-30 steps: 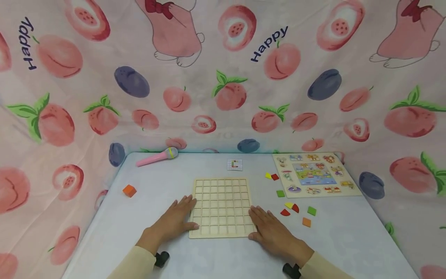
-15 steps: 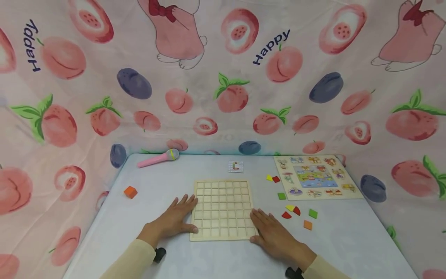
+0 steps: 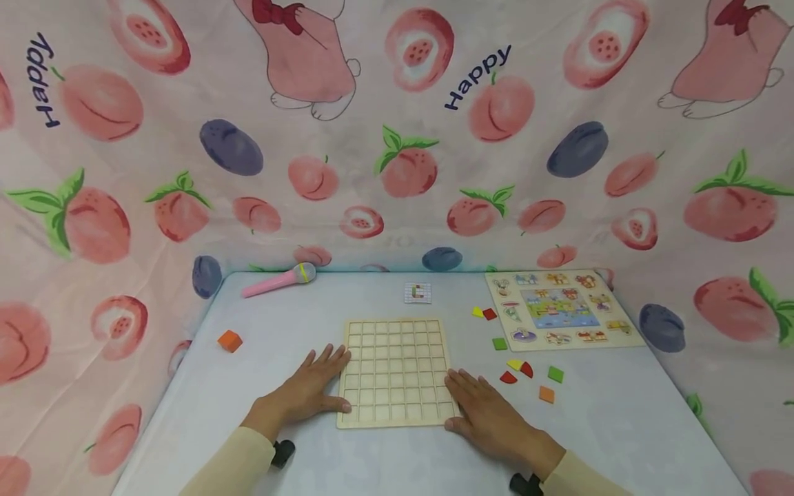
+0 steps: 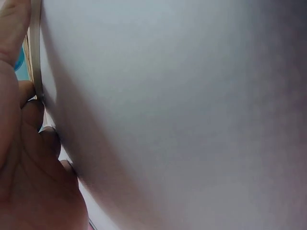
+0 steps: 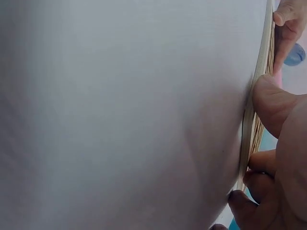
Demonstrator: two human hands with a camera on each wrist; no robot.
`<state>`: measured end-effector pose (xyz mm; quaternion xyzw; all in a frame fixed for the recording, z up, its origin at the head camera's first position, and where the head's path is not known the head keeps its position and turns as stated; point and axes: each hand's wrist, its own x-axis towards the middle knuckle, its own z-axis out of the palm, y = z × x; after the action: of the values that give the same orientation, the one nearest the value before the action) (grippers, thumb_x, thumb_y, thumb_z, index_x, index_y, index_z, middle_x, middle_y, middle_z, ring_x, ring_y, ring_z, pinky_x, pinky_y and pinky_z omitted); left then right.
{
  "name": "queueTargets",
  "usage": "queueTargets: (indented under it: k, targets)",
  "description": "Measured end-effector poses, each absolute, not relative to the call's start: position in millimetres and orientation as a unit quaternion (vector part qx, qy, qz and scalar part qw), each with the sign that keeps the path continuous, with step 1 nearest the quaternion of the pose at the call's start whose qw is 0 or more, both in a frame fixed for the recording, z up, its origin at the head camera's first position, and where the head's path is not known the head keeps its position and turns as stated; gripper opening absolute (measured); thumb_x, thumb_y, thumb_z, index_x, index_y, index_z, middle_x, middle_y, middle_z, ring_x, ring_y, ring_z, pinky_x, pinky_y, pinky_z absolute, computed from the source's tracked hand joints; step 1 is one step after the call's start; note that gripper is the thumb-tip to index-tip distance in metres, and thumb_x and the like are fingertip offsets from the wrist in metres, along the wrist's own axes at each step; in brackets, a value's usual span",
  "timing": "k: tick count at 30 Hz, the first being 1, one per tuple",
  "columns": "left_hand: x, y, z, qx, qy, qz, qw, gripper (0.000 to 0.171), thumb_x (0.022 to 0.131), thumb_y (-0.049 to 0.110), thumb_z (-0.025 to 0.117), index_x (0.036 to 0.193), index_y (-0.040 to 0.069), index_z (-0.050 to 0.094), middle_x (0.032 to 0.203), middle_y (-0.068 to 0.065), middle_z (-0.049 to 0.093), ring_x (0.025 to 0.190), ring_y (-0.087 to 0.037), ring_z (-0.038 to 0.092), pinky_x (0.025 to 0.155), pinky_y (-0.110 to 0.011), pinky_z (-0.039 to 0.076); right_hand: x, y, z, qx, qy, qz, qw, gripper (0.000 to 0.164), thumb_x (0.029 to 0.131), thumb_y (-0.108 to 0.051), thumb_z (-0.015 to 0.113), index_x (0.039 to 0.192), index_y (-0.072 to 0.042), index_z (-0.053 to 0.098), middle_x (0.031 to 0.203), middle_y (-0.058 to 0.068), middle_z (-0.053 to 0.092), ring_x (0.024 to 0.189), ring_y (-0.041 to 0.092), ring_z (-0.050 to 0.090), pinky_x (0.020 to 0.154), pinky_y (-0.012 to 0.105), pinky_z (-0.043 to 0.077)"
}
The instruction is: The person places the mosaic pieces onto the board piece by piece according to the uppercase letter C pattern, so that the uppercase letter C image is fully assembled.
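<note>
A pale wooden grid board (image 3: 397,372) with rows of square recesses lies flat on the table. My left hand (image 3: 304,393) rests at its left side, fingers spread, with thumb and fingertips touching the edge. At the right side my right hand (image 3: 490,420) touches the board with fingers extended and the thumb by the near corner. In the right wrist view, the right thumb (image 5: 268,96) sits against the board's rim (image 5: 248,129). The left wrist view has the left fingers (image 4: 33,112) beside the board edge (image 4: 36,57).
Right of the board lie several small red, yellow, green (image 3: 555,374) and orange (image 3: 546,395) flat pieces. A picture puzzle board (image 3: 515,339) stands behind them. A small pattern card (image 3: 418,293), a pink toy microphone (image 3: 279,281) and an orange cube (image 3: 230,341) occupy the back and left.
The grid board has slid slightly toward me, with both hands staying at its sides. The other things on the table have kept their places.
</note>
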<state>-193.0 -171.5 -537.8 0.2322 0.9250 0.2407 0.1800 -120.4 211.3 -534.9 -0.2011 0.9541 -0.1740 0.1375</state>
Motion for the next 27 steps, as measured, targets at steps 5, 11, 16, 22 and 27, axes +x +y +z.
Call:
queueTargets:
  k: [5,11,16,22,27]
  targets:
    - [-194,-171,-537,0.226,0.925,0.246,0.182,0.109,0.083,0.058,0.081,0.168,0.013,0.029,0.177,-0.005,0.02,0.166,-0.029,0.007,0.136,-0.053,-0.001,-123,214,-535,-0.163,0.952,-0.214,0.144,0.081,0.097,-0.053,0.07,0.162,-0.013,0.044,0.17,0.003,0.039,0.16,0.028,0.03,0.133,0.054,0.025]
    - [-193,-170,-537,0.222,0.922,0.257,0.188,0.109,0.083,0.057,0.082,0.168,0.013,0.029,0.177,-0.005,0.019,0.166,-0.03,0.005,0.135,-0.053,-0.003,-120,222,-533,-0.126,0.948,-0.257,0.139,0.076,0.097,-0.049,0.073,0.161,-0.017,0.046,0.168,0.001,0.043,0.157,0.03,0.037,0.128,0.057,0.033]
    - [-191,-170,-536,0.221,0.923,0.251,0.192,0.109,0.084,0.057,0.081,0.168,0.013,0.028,0.177,-0.005,0.018,0.166,-0.031,0.005,0.135,-0.053,-0.004,-122,234,-528,-0.06,0.947,-0.296,0.104,0.071,0.097,-0.041,0.075,0.16,-0.024,0.047,0.164,0.0,0.047,0.153,0.029,0.041,0.125,0.059,0.038]
    - [-191,-170,-534,0.222,0.924,0.246,0.193,0.109,0.084,0.057,0.081,0.168,0.014,0.027,0.177,-0.004,0.017,0.166,-0.029,0.004,0.135,-0.052,-0.004,-134,277,-525,0.019,0.94,-0.34,0.015,0.065,0.101,-0.029,0.072,0.159,-0.017,0.045,0.157,0.017,0.048,0.136,0.038,0.05,0.112,0.064,0.049]
    - [-191,-170,-535,0.222,0.924,0.248,0.19,0.109,0.084,0.055,0.082,0.168,0.015,0.027,0.177,-0.004,0.018,0.166,-0.029,0.005,0.136,-0.053,-0.002,-146,310,-532,0.07,0.931,-0.358,0.011,0.057,0.101,-0.021,0.07,0.154,-0.014,0.051,0.163,0.023,0.038,0.149,0.05,0.03,0.119,0.074,0.031]
